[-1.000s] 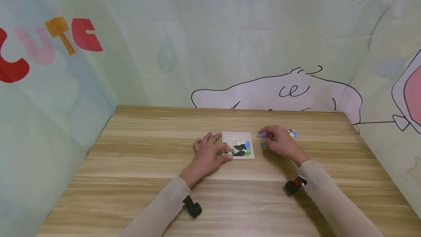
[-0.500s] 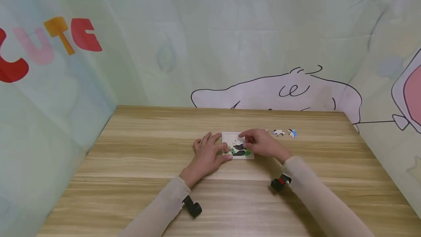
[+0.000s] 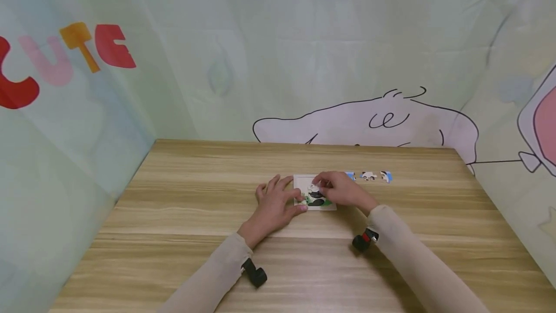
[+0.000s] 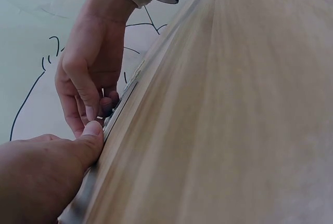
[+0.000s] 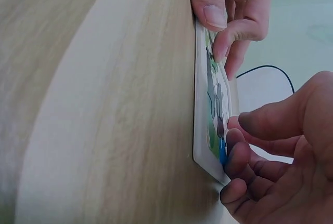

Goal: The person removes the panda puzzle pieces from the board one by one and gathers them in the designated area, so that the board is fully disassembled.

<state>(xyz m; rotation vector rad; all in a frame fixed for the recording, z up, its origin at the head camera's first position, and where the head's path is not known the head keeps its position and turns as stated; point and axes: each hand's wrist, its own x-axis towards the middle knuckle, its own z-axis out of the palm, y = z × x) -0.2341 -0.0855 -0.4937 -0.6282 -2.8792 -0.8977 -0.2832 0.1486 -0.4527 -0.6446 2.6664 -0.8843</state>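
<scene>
A small panda jigsaw board [image 3: 299, 180] with a pale rim lies flat on the table, its lower part filled with panda, green and blue pieces. My left hand [image 3: 272, 205] holds the board's left side, thumb at the front edge and a bent index finger on the picture. Over the board's right half is my right hand [image 3: 346, 189], thumb and fingertips close together. A pale sliver of a puzzle piece [image 4: 100, 117] shows between its fingertips in the left wrist view; the fingers hide the rest. A blue patch [image 5: 222, 151] of the picture shows beside those fingers.
Behind the right hand, loose pieces lie in a row: a blue one [image 3: 351, 175], a panda-face one [image 3: 368, 176] and a blue-and-black one [image 3: 386, 176]. A printed cloth wall [image 3: 195, 62] stands at the wooden table's [image 3: 208, 168] back edge.
My right hand has moved left from the loose pieces onto the board, then shifted slightly farther left. A green-and-blue piece is gone from beneath it. My left hand has stayed put.
</scene>
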